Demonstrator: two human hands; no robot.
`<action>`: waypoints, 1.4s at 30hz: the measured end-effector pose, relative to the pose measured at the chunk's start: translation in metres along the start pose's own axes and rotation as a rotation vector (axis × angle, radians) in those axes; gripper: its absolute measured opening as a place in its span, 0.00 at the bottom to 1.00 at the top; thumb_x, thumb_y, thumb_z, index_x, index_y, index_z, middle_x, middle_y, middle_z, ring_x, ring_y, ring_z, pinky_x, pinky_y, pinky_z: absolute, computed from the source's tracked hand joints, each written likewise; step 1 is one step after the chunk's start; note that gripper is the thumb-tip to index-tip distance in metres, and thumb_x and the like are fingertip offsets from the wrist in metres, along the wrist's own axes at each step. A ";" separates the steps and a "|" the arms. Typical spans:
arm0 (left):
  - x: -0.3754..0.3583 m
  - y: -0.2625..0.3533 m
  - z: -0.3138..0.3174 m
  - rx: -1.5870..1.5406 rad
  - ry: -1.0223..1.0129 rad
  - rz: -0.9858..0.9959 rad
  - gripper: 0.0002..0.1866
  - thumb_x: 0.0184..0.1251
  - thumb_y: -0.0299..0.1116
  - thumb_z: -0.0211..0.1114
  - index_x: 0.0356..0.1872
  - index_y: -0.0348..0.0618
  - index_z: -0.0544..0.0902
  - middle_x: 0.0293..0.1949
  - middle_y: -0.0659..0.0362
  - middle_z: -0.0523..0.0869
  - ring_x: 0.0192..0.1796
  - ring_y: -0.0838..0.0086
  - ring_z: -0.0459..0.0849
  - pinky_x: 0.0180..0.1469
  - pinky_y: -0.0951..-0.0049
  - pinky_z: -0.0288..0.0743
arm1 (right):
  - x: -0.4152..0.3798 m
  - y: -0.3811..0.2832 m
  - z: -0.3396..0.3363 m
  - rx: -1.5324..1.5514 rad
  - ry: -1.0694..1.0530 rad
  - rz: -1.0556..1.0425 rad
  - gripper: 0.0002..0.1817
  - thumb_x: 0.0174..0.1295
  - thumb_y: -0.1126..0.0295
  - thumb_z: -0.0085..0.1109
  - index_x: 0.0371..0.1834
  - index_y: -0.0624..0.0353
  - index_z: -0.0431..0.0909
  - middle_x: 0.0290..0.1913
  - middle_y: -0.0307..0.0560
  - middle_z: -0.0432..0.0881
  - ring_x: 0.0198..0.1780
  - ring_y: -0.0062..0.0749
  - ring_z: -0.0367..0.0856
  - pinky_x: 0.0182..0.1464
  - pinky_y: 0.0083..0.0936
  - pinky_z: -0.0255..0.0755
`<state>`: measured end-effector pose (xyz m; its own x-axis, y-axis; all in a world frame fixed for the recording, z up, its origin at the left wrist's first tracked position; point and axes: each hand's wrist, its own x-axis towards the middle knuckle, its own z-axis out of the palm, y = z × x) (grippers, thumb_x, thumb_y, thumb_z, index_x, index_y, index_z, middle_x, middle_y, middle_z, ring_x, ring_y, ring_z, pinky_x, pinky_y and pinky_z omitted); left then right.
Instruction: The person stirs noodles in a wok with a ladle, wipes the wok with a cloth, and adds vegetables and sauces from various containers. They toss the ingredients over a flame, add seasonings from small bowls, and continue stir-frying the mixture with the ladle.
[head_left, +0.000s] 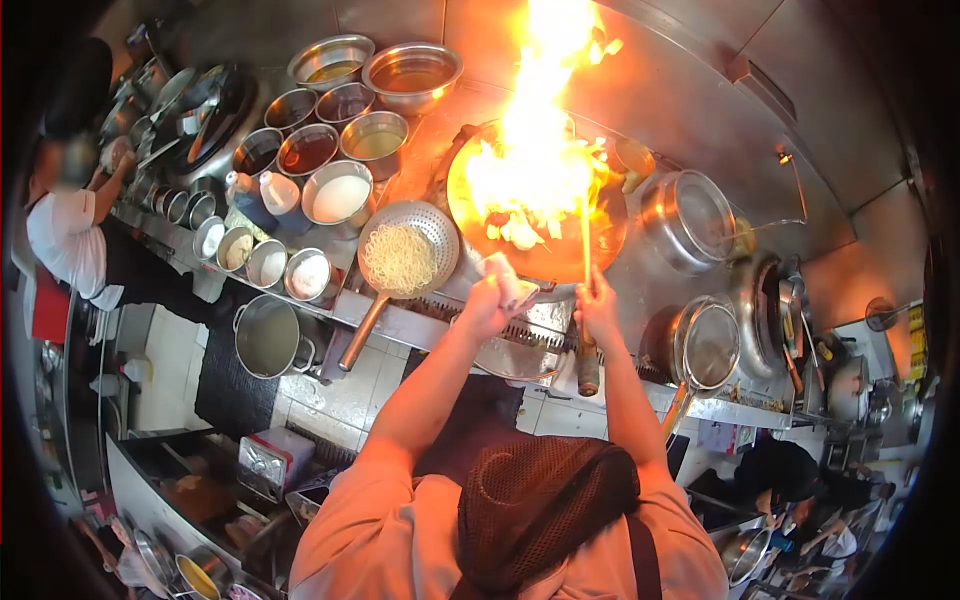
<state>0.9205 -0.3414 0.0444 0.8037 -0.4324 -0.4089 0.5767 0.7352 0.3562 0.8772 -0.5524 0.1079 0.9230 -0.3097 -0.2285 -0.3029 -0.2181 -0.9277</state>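
Tall flames (545, 110) rise from a wok (572, 264) on the range, with pale pieces of food (522, 232) in it. My left hand (484, 308) is closed around a folded cloth (508, 285) at the wok's near left rim; the grip under the cloth is hidden. Wrapped round the handle of a long-handled cooking tool (588, 372), my right hand (598, 308) is in front of the wok. The tool's shaft runs up into the fire, and its head is hidden by the glare. Left of the wok rests a perforated strainer (447, 225) with noodles (398, 260).
Several sauce containers (308, 150) and small seasoning pots (307, 275) stand at the left. To the right are a metal pot (690, 220) and a mesh strainer (710, 345). A large pot (268, 340) is below the counter. Another person (70, 235) stands at far left.
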 end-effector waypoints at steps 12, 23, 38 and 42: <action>0.053 -0.008 -0.007 0.407 -0.055 -0.056 0.01 0.63 0.27 0.61 0.34 0.44 0.78 0.22 0.58 0.79 0.21 0.68 0.80 0.21 0.66 0.73 | -0.074 0.056 -0.162 -0.880 0.046 -0.380 0.33 0.68 0.67 0.55 0.77 0.39 0.61 0.41 0.59 0.83 0.41 0.55 0.84 0.43 0.45 0.77; -0.056 -0.066 0.048 0.369 0.222 0.187 0.03 0.66 0.28 0.59 0.32 0.42 0.78 0.29 0.56 0.83 0.28 0.66 0.84 0.29 0.62 0.80 | -0.166 -0.110 -0.236 -0.569 -0.574 0.210 0.32 0.65 0.70 0.62 0.74 0.49 0.67 0.25 0.45 0.78 0.26 0.22 0.71 0.34 0.24 0.71; -0.074 -0.090 0.019 0.322 0.343 0.177 0.11 0.64 0.27 0.61 0.47 0.40 0.76 0.36 0.52 0.84 0.34 0.63 0.86 0.39 0.62 0.84 | -0.136 -0.006 -0.181 -0.712 -0.405 -0.431 0.32 0.61 0.75 0.62 0.72 0.54 0.68 0.45 0.66 0.83 0.41 0.61 0.83 0.44 0.44 0.77; 0.011 -0.043 0.052 0.254 0.240 0.216 0.04 0.64 0.26 0.59 0.36 0.38 0.78 0.28 0.54 0.82 0.27 0.65 0.83 0.28 0.62 0.78 | -0.158 -0.047 -0.186 -0.659 -0.410 -0.320 0.30 0.63 0.74 0.63 0.71 0.56 0.69 0.49 0.64 0.83 0.43 0.56 0.84 0.46 0.39 0.77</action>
<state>0.9117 -0.4047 0.0679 0.8707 -0.1257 -0.4755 0.4401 0.6308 0.6391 0.7018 -0.6657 0.2425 0.9627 0.1919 -0.1905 0.0290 -0.7738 -0.6328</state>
